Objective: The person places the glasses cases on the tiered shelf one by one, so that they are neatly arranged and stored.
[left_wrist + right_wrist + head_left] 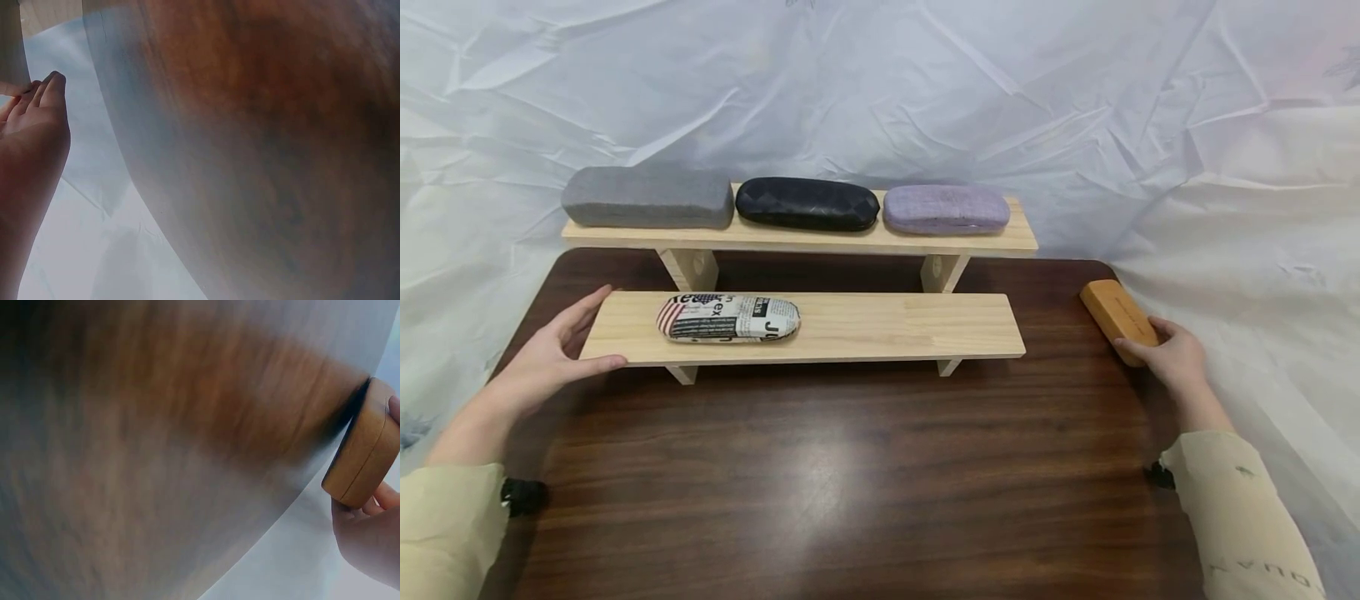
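My left hand point(553, 346) holds the left end of the lower wooden shelf point(865, 329), thumb along its front edge and fingers at the back corner. In the left wrist view, that hand point(37, 131) shows at the left side. On this shelf lies a newspaper-print glasses case point(730, 318), left of the middle. At the table's right edge my right hand point(1176, 354) grips a tan glasses case point(1116, 317) by its near end. The right wrist view shows the tan case point(362, 447) between thumb and fingers, partly cut off by the frame.
Behind stands a higher wooden shelf point(805, 239). On it sit a grey glasses case point(647, 197), a black one point(808, 203) and a lilac one point(947, 208), side by side. Both shelves stand on a dark wood table point(850, 483) with rounded corners. White sheeting point(880, 92) surrounds it.
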A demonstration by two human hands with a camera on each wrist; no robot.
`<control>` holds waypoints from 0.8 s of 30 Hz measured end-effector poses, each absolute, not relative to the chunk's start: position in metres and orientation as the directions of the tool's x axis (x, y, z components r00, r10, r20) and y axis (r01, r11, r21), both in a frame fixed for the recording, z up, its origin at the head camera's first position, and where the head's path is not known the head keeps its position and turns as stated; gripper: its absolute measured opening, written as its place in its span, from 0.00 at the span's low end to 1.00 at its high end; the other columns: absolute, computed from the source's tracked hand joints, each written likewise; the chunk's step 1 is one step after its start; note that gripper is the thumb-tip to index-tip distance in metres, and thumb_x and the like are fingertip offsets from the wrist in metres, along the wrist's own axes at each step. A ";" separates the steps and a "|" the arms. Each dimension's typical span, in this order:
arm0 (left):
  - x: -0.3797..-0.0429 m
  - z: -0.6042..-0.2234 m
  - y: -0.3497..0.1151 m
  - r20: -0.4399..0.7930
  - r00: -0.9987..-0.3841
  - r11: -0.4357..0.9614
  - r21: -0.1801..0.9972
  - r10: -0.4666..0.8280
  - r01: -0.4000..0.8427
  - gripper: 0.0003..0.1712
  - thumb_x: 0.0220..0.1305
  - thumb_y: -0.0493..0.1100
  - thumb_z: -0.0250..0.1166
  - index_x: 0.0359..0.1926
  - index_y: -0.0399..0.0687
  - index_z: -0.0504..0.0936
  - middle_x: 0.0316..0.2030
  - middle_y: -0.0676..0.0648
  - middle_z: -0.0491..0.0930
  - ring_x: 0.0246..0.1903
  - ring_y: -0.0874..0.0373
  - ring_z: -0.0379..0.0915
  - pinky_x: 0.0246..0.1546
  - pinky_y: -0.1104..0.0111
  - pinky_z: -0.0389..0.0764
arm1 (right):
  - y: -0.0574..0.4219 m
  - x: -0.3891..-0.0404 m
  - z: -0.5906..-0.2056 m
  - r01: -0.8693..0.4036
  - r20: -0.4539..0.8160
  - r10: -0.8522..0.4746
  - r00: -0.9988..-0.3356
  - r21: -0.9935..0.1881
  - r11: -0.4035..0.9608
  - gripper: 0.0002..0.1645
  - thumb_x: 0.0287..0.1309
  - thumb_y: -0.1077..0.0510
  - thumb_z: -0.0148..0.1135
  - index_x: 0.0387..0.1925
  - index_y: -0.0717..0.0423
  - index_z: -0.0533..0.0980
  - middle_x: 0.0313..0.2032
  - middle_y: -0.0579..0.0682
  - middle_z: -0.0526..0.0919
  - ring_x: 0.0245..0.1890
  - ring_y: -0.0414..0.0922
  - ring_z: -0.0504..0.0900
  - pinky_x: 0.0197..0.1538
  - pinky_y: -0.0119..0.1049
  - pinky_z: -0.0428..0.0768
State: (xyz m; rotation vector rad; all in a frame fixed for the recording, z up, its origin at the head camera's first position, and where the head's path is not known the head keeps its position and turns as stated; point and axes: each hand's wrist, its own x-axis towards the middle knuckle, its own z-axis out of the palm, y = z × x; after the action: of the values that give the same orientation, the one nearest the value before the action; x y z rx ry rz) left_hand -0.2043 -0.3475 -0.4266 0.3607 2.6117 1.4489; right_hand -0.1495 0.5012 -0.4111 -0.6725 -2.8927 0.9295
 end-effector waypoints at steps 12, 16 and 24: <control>-0.204 -0.426 -0.347 -0.006 -0.963 0.517 0.845 0.268 0.139 0.61 0.69 0.31 0.71 0.88 0.58 0.41 0.87 0.50 0.37 0.68 0.85 0.51 0.56 0.95 0.60 | 0.487 -0.141 -0.400 0.440 -0.137 0.455 -0.880 -0.596 0.672 0.53 0.70 0.42 0.67 0.83 0.62 0.54 0.80 0.71 0.58 0.72 0.67 0.63 0.66 0.48 0.72; -0.204 -0.426 -0.347 -0.007 -0.964 0.521 0.843 0.266 0.138 0.61 0.68 0.32 0.71 0.88 0.58 0.41 0.87 0.49 0.37 0.67 0.85 0.51 0.55 0.95 0.60 | 0.484 -0.136 -0.398 0.412 -0.117 0.433 -0.894 -0.595 0.690 0.54 0.69 0.40 0.69 0.83 0.61 0.56 0.79 0.72 0.60 0.69 0.64 0.66 0.53 0.32 0.73; -0.204 -0.427 -0.348 0.002 -0.963 0.517 0.844 0.268 0.145 0.61 0.68 0.31 0.71 0.87 0.58 0.42 0.87 0.49 0.38 0.67 0.85 0.52 0.54 0.94 0.61 | 0.472 -0.125 -0.386 0.343 -0.069 0.370 -0.927 -0.561 0.753 0.54 0.67 0.38 0.71 0.82 0.60 0.59 0.77 0.73 0.64 0.62 0.59 0.72 0.38 0.17 0.68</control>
State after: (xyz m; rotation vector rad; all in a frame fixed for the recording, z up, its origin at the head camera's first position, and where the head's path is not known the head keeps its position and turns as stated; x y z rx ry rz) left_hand -0.2045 -0.3476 -0.4272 0.3588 2.6221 1.4401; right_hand -0.1249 0.4722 -0.3860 -0.5893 -2.8984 0.9143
